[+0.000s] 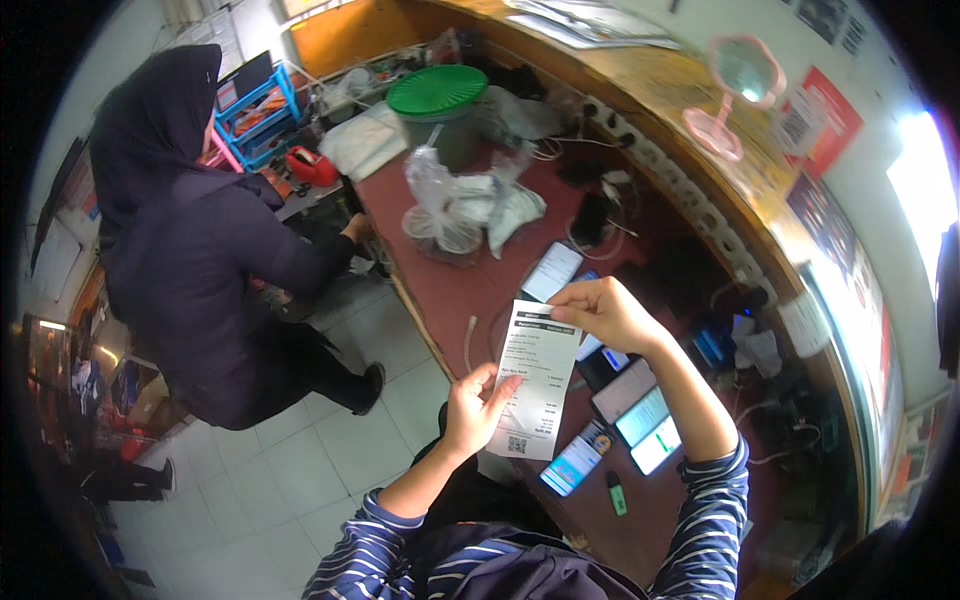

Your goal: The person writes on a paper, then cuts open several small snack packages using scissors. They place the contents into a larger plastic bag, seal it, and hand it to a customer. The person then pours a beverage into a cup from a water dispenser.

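White receipt (538,385) | left hand (468,415): left edge | right hand (612,320): top corner

There is 1 paper slip (535,405), with 2 hands on it: 1 left hand (468,415), 1 right hand (615,318). Right of the slip lie at least 5 phones (573,462), overlaps hiding the exact count, and lower right, 1 highlighter (617,495). Beyond the slip stand 1 green-lidded tub (437,95) and, farther right, 1 pink mirror (747,72). Left of the slip is at least 1 co-worker (210,280).
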### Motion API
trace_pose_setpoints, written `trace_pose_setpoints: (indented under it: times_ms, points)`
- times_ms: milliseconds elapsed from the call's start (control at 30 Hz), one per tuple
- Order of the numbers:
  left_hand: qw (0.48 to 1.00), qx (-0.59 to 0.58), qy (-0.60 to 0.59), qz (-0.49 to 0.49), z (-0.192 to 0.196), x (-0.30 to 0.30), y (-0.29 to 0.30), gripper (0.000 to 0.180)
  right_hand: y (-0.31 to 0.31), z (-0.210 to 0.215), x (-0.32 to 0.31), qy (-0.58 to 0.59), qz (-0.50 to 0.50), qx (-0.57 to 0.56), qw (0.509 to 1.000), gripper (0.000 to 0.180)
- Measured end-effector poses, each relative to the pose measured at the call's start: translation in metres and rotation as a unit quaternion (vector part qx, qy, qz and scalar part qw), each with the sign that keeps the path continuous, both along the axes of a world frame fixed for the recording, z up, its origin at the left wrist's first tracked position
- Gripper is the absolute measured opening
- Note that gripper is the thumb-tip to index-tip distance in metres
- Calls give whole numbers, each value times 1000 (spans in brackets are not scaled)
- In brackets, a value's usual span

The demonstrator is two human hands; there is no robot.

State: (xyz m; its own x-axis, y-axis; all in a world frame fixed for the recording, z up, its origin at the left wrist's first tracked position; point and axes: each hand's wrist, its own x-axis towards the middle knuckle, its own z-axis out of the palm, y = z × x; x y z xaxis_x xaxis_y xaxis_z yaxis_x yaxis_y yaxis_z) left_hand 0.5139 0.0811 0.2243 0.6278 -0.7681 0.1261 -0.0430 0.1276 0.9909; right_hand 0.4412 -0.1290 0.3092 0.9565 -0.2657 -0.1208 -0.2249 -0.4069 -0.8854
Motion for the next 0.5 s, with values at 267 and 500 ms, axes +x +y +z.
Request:
trace_pose_setpoints:
  times_ms: [267,500]
  points:
    - [992,-43,-48,109,1,144,19,20,-97,-111,206,-6,-154,-273,950,102]
    - [980,-38,-15,197,8,214,50,21,-47,-168,341,38,-183,-252,950,137]
